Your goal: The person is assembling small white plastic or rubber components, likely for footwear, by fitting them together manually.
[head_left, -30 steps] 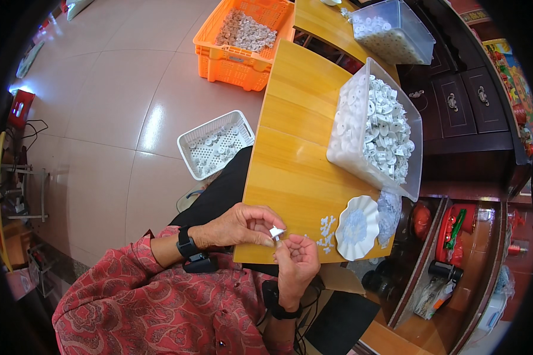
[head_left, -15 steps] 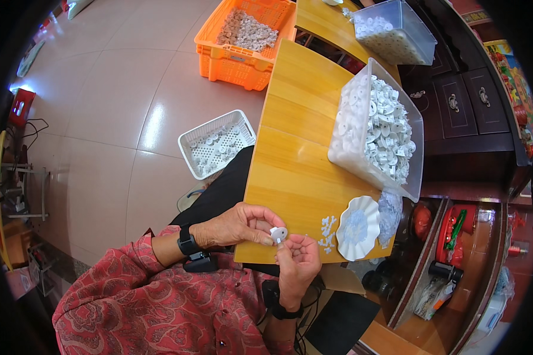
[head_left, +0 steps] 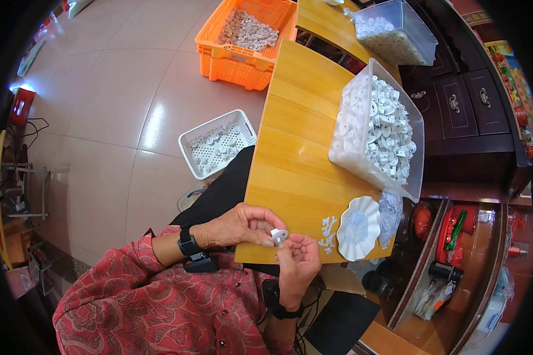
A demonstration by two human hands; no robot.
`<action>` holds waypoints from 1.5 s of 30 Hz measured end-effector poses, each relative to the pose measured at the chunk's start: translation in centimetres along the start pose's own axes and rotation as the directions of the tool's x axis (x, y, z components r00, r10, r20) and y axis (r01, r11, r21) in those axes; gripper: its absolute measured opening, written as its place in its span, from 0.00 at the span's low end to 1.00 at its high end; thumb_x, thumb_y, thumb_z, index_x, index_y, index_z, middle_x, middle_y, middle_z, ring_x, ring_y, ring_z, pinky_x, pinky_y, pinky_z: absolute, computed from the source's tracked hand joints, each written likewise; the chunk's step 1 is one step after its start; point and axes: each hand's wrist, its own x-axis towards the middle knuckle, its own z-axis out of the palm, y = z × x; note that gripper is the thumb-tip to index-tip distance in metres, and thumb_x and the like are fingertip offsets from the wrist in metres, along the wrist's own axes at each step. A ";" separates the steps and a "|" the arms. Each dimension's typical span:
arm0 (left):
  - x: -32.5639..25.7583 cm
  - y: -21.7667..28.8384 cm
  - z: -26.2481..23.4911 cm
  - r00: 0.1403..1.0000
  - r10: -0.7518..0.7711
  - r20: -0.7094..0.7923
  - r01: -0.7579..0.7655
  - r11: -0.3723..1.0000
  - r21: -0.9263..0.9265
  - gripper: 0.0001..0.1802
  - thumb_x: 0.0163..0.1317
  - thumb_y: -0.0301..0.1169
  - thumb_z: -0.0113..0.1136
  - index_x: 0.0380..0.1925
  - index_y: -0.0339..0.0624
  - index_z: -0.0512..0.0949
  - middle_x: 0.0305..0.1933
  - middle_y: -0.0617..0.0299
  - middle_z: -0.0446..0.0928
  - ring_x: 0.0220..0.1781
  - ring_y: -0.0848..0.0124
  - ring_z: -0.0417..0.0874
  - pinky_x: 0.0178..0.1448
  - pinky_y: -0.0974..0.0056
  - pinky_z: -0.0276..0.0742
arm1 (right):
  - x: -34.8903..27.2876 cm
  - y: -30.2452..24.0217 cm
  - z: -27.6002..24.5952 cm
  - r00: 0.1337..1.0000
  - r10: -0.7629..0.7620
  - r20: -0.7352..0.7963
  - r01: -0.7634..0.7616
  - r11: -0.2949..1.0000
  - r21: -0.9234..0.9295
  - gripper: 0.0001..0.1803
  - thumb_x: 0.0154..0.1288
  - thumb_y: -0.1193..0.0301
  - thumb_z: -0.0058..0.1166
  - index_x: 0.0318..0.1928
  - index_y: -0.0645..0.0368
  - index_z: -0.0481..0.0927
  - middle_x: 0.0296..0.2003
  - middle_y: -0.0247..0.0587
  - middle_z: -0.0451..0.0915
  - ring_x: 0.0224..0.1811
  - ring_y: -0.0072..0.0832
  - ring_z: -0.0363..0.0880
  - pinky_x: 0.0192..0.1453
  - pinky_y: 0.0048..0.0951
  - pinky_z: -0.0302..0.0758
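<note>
My left hand [head_left: 238, 225] and my right hand [head_left: 297, 266] meet at the near edge of a wooden table [head_left: 296, 154]. Both pinch one small white plastic part [head_left: 278, 235] between their fingertips. Just right of the hands lie a few tiny white pieces [head_left: 327, 229] and a white scalloped dish [head_left: 357, 227]. A clear plastic bin [head_left: 378, 128] full of similar white parts stands further back on the table.
On the tiled floor to the left sit a white basket [head_left: 216, 142] with white parts and an orange crate [head_left: 243, 35] of pale parts. Another clear bin [head_left: 394, 29] stands at the far end. Dark drawers [head_left: 468, 106] and a cluttered shelf lie to the right.
The hands stay at the table edge; the fingers have shifted slightly around the small white part. Nothing else has moved.
</note>
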 end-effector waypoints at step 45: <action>0.1 0.7 -0.3 0.992 0.120 0.027 -0.123 0.969 0.213 0.19 0.58 0.18 0.66 0.51 0.37 0.79 0.51 0.63 0.75 0.53 0.76 0.77 0.58 0.72 0.75 | 0.3 0.1 0.1 0.995 0.064 0.073 -0.076 0.983 0.170 0.12 0.62 0.83 0.56 0.46 0.69 0.72 0.33 0.41 0.78 0.28 0.20 0.77 0.31 0.19 0.75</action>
